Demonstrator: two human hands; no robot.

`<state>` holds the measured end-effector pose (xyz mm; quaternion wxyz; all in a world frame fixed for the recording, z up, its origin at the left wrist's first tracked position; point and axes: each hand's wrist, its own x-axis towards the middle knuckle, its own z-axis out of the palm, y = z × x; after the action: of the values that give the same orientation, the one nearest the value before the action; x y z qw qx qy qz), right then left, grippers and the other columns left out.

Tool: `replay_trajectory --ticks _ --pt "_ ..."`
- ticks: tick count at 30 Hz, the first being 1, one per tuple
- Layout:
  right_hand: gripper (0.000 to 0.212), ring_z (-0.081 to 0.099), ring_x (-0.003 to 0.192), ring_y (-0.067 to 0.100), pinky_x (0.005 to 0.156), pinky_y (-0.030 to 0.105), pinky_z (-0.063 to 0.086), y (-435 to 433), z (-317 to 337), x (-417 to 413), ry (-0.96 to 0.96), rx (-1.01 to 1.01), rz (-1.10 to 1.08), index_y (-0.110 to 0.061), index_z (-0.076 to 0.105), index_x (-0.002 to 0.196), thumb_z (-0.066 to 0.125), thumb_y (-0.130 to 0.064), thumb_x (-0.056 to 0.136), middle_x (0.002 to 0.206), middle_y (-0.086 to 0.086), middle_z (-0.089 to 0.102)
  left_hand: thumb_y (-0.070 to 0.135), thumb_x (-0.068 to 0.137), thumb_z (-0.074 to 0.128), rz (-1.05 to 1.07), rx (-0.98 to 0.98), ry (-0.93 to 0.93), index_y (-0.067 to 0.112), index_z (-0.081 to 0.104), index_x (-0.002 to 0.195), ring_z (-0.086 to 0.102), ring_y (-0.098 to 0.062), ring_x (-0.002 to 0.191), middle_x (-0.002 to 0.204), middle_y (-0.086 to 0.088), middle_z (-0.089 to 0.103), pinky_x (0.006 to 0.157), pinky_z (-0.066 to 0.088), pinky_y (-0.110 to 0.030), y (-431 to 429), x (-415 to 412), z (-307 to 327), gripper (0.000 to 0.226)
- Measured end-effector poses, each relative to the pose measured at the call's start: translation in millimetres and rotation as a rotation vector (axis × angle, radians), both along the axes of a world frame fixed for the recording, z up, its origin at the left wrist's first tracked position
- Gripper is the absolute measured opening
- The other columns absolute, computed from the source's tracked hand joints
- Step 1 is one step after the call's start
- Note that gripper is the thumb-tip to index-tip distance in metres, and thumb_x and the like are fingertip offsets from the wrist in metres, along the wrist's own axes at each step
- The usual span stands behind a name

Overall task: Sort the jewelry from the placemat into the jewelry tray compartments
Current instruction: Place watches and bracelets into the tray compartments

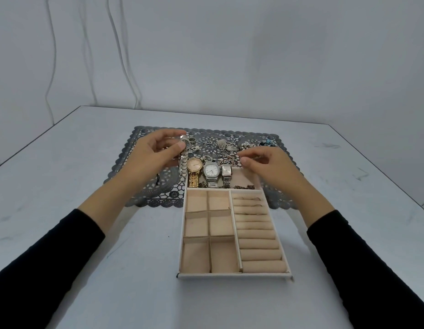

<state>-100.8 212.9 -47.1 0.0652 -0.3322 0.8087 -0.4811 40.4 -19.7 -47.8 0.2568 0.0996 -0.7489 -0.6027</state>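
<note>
A beige jewelry tray (234, 276) lies on the table, its far end on a grey lace placemat (158, 193). My left hand (150, 154) pinches a silver watch (183, 160) by its case, the band hanging over the tray's far left corner. Three watches lie in the far compartment: a gold one (194, 167), a silver one (211, 173) and a small square one (226, 173). My right hand (269, 166) hovers over the far right of that compartment, fingers curled; whether it holds anything I cannot tell. Pendants, rings and chains (224, 143) lie on the placemat. Thin rings (250, 205) sit in the ring rolls.
Several square compartments (207, 231) on the tray's left hold nothing. A chain (242, 187) lies along the near edge of the watch compartment. Blue-stoned pieces (266, 143) sit at the placemat's far right. The grey table (75, 233) ends at a wall behind.
</note>
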Motion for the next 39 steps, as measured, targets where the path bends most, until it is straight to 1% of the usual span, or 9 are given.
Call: replay_trajectory --ticks 5,7,9,14,17,25,30,35,39 --pt "0.019 0.063 0.092 0.001 0.076 0.002 0.043 23 -13 -12 0.156 -0.037 -0.145 -0.023 0.071 0.108 0.060 -0.017 0.093 0.101 -0.010 0.070 0.012 0.090 0.067 -0.063 0.081 0.046 0.021 0.068 0.114 0.070 -0.012 0.088 0.093 0.000 0.074 0.076 0.058 -0.024 14 -7 6 0.026" --pt "0.022 0.062 0.099 0.004 0.088 0.010 0.045 33 -20 -18 0.189 0.000 -0.162 -0.023 0.068 0.112 0.060 -0.017 0.093 0.108 -0.008 0.068 0.010 0.091 0.066 -0.081 0.095 0.053 0.018 0.068 0.115 0.069 -0.008 0.083 0.091 0.000 0.073 0.072 0.057 -0.022 23 -12 9 0.026" --pt "0.026 0.059 0.108 0.009 0.096 0.020 0.042 42 -28 -22 0.236 0.069 -0.172 -0.021 0.065 0.118 0.060 -0.018 0.092 0.116 -0.005 0.066 0.008 0.091 0.065 -0.112 0.125 0.055 0.017 0.068 0.114 0.069 -0.008 0.079 0.090 0.000 0.072 0.069 0.057 -0.021 32 -17 9 0.025" --pt "0.038 0.049 0.112 0.004 0.093 0.015 0.031 56 -37 -23 0.297 0.240 -0.113 -0.020 0.055 0.132 0.058 -0.024 0.094 0.130 -0.004 0.059 0.015 0.090 0.068 -0.182 0.064 -0.011 0.023 0.067 0.113 0.068 -0.006 0.086 0.087 0.010 0.073 0.074 0.059 -0.026 51 -31 6 0.025" --pt "0.043 0.047 0.127 0.008 0.095 0.011 0.027 62 -40 -24 0.292 0.297 -0.068 -0.024 0.051 0.137 0.057 -0.030 0.095 0.139 -0.008 0.052 0.015 0.090 0.067 -0.198 0.040 -0.035 0.020 0.067 0.117 0.068 -0.005 0.084 0.084 0.012 0.072 0.078 0.059 -0.028 57 -37 4 0.027" --pt "0.049 0.025 0.143 0.007 0.114 0.024 0.019 64 -46 -28 0.276 0.419 -0.009 -0.023 0.043 0.143 0.049 -0.040 0.097 0.153 -0.009 0.034 0.010 0.091 0.066 -0.224 0.095 -0.050 0.019 0.067 0.114 0.067 -0.002 0.080 0.082 0.008 0.070 0.067 0.056 -0.019 65 -52 4 0.024" --pt "0.049 0.024 0.143 0.007 0.116 0.027 0.021 64 -48 -30 0.289 0.417 -0.006 -0.025 0.044 0.143 0.048 -0.042 0.097 0.153 -0.009 0.034 0.012 0.090 0.068 -0.275 0.106 -0.118 0.023 0.067 0.106 0.067 -0.008 0.082 0.090 0.001 0.067 0.073 0.060 -0.027 72 -61 4 0.019" --pt "0.050 0.025 0.143 0.007 0.114 0.024 0.020 65 -48 -30 0.295 0.407 0.003 -0.024 0.043 0.143 0.049 -0.042 0.097 0.153 -0.009 0.034 0.017 0.090 0.069 -0.259 -0.053 -0.201 0.025 0.065 0.109 0.064 -0.020 0.093 0.104 -0.003 0.063 0.081 0.061 -0.038 77 -64 1 0.021" --pt "0.050 0.025 0.143 0.007 0.112 0.021 0.020 65 -48 -31 0.300 0.412 0.005 -0.024 0.043 0.143 0.048 -0.043 0.097 0.153 -0.008 0.034 0.017 0.089 0.070 -0.244 -0.131 -0.211 0.025 0.065 0.108 0.068 -0.021 0.089 0.112 -0.008 0.063 0.083 0.060 -0.039 76 -65 1 0.021"
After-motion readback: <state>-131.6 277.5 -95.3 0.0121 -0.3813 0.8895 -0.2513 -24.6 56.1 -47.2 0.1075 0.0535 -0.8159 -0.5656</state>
